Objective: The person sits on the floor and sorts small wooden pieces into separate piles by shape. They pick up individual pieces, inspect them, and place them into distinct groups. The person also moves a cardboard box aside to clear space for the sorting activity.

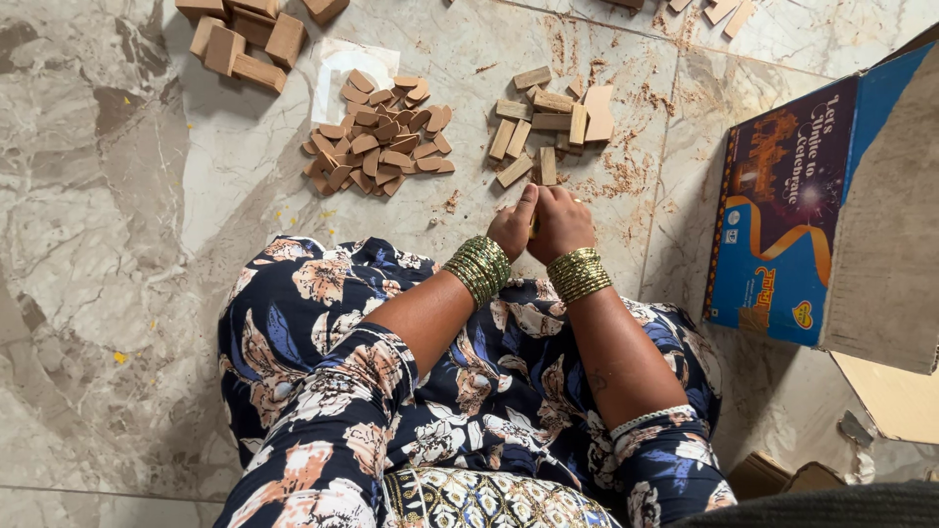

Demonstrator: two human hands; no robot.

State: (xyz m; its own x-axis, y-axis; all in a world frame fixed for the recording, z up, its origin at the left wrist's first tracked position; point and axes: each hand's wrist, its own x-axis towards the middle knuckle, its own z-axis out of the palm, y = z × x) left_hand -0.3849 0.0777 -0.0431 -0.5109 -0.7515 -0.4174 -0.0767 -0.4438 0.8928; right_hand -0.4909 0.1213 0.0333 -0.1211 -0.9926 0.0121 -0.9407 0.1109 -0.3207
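My left hand (514,227) and my right hand (560,221) are pressed together over my lap, both closed around a small wooden piece that is mostly hidden between them. Each wrist carries a stack of green-gold bangles. Just beyond my fingers lies a loose group of rectangular wooden blocks (548,122) amid sawdust. Left of it sits a heap of small rounded wooden pieces (381,137) on the marble floor.
Larger wooden blocks (249,34) lie at the top left. A white sheet (337,64) pokes out behind the rounded pieces. A blue cardboard box (802,205) stands at the right. More blocks (724,10) sit at the top edge. My floral dress (460,391) fills the foreground.
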